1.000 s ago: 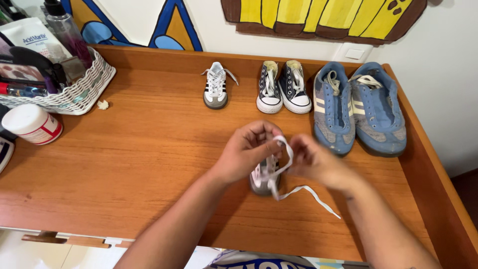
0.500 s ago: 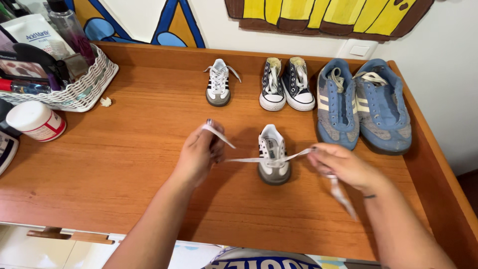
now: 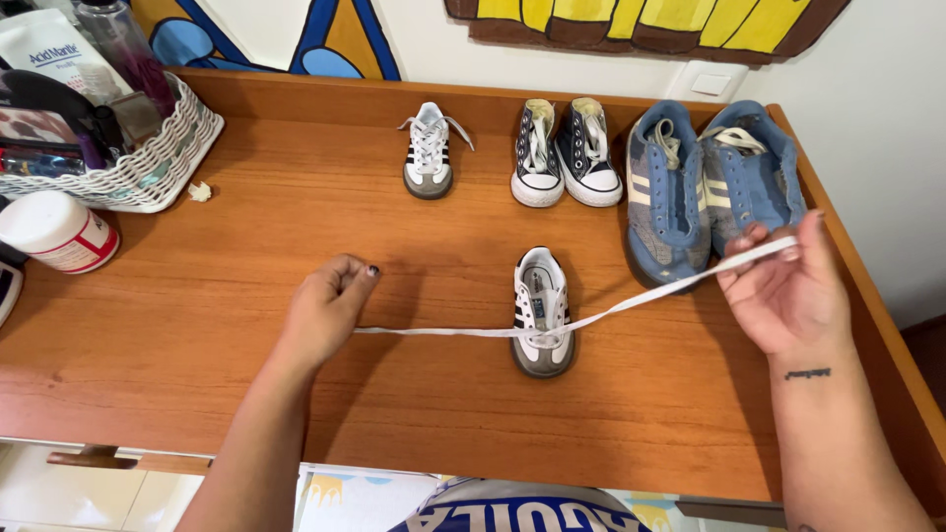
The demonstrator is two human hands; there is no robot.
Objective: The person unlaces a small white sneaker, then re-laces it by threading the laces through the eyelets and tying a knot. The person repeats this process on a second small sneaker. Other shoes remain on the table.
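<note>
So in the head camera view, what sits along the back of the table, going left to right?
White wicker basket → single small white striped sneaker → pair of small dark high-tops → pair of larger blue sneakers.

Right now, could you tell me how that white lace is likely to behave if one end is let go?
The white lace looks thin and flat, so probably floppy: taut only between left hand and right hand. The small shoe seems light and might shift.

Bright, even light; soft shadows; sharp focus; slight wide-angle edge distortion.
</note>
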